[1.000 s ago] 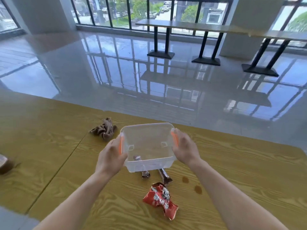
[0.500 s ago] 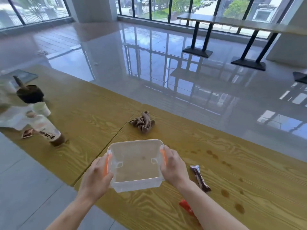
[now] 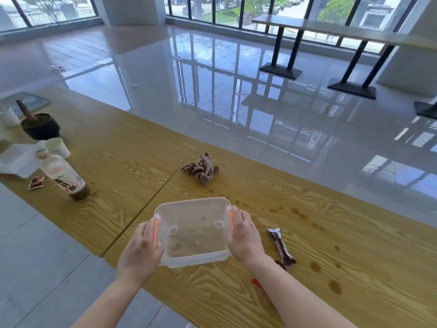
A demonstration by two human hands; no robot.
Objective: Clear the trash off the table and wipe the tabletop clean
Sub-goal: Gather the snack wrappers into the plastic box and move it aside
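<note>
A clear plastic box with orange side clips is held over the near edge of the wooden table. My left hand grips its left side and my right hand grips its right side. The box looks empty. A dark snack wrapper lies just right of my right wrist. A red wrapper peeks out from under my right forearm. A crumpled brown cloth lies beyond the box. Brown spill spots dot the tabletop on the right.
On the left table section stand a bottle of brown drink, a paper cup, a dark bowl with something sticking out, white paper and a small red packet. Glossy floor lies beyond; other tables stand by the windows.
The view has swung left, bringing the bottle, cup and bowl into sight. The box, still in both hands, has shifted left, away from the wrappers; the red wrapper is now mostly hidden under my right arm.
</note>
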